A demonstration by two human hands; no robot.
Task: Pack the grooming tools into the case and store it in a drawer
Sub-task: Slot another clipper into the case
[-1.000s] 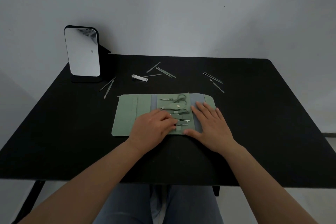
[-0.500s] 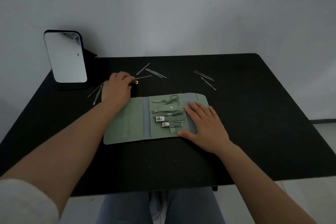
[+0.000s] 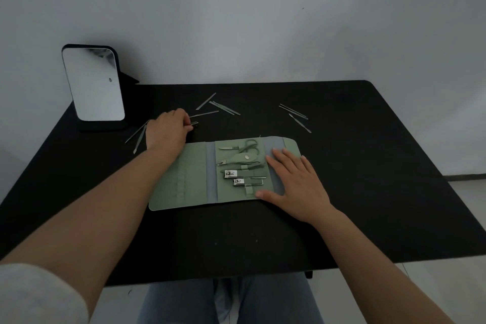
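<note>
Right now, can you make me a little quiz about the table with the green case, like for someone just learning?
1. True or false: the right hand lies flat on the open green case.
2. Which is the left hand picking up? A) the mirror B) a small nail clipper C) the scissors
3. How many nail clippers are already strapped in the case?

Key:
1. True.
2. B, a small clipper lying beyond the case's far edge.
3. Two, side by side below the scissors.
</note>
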